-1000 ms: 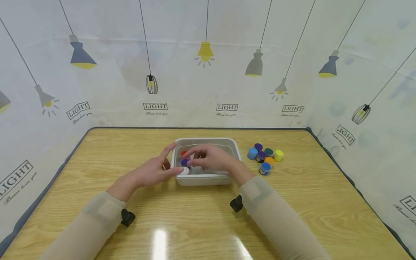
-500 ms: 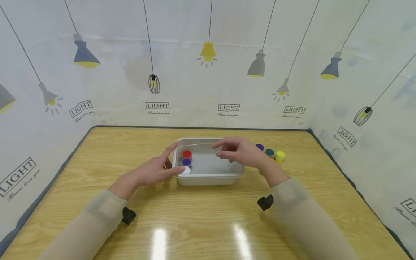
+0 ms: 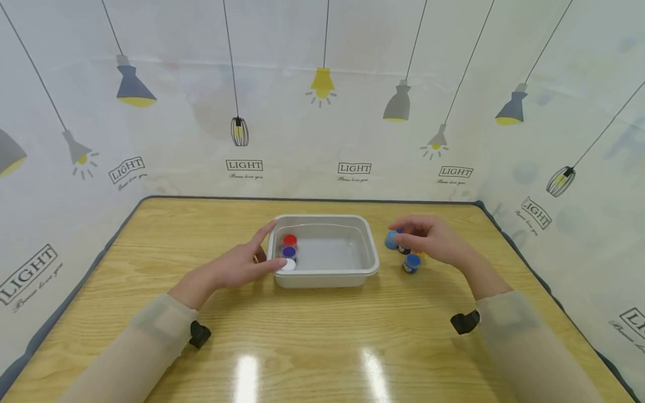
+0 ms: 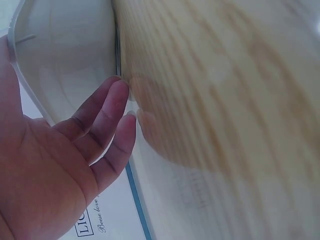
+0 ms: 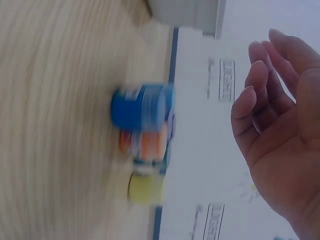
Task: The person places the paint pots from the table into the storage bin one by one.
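My left hand (image 3: 239, 264) rests against the left end of a white plastic tray (image 3: 322, 280), index finger at the back corner, thumb by the front rim. In the left wrist view its other fingers (image 4: 107, 117) are loosely bent beside the tray's outer wall. Small paint pots with red (image 3: 289, 239), purple (image 3: 289, 252) and white (image 3: 289, 265) lids line the tray's left side. My right hand (image 3: 437, 240) hovers over a cluster of pots, holding none. Its fingers partly hide the light blue pot (image 3: 391, 239); a dark blue pot (image 3: 411, 263) stands nearer me.
In the right wrist view an orange pot (image 5: 145, 144) and a yellow pot (image 5: 145, 188) stand behind a blue pot (image 5: 135, 109). The wooden table (image 3: 322, 336) ends at a wall sheet (image 3: 297, 184) printed with lamps.
My right hand has moved out of the tray, rightward to the pots on the table. The left hand keeps its place at the tray's left end.
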`<state>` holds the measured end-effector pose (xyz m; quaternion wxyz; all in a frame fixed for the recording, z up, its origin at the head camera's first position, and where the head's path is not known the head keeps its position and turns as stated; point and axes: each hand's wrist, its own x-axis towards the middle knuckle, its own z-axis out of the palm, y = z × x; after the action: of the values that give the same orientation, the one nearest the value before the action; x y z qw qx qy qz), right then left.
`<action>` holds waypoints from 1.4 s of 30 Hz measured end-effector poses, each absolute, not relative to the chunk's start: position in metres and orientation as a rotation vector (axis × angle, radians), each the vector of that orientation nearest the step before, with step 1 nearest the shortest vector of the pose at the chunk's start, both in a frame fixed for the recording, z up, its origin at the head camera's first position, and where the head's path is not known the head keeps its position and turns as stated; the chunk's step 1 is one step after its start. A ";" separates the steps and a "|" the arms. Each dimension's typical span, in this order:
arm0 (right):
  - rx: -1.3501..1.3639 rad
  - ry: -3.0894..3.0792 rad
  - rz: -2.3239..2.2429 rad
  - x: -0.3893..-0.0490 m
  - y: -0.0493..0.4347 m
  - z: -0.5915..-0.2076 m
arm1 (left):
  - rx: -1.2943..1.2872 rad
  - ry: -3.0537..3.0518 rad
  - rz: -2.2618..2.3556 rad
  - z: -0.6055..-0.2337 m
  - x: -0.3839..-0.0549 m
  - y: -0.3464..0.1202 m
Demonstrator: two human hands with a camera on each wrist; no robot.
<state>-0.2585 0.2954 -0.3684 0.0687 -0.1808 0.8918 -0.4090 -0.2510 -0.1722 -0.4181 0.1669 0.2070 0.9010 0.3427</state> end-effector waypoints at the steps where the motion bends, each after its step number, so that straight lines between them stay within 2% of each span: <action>1: -0.519 2.697 -1.233 -0.258 0.303 -0.370 | 0.586 2.564 0.975 -0.418 -0.251 -0.172; 9: -0.385 2.767 -1.190 -0.255 0.355 -0.383 | 0.581 2.566 0.977 -0.417 -0.250 -0.173; 16: -0.289 2.793 -1.197 -0.261 0.379 -0.396 | 0.581 2.571 0.979 -0.417 -0.250 -0.173; 32: -0.044 2.842 -1.070 -0.280 0.388 -0.424 | 0.562 2.559 0.972 -0.416 -0.250 -0.172; 42: -0.057 2.856 -1.028 -0.283 0.387 -0.430 | 0.567 2.563 0.970 -0.417 -0.251 -0.172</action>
<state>-0.2827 0.3875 -0.4301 0.0529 -0.0188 0.9394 -0.3383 -0.2508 -0.1718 -0.4171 0.1707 0.1995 0.9024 0.3416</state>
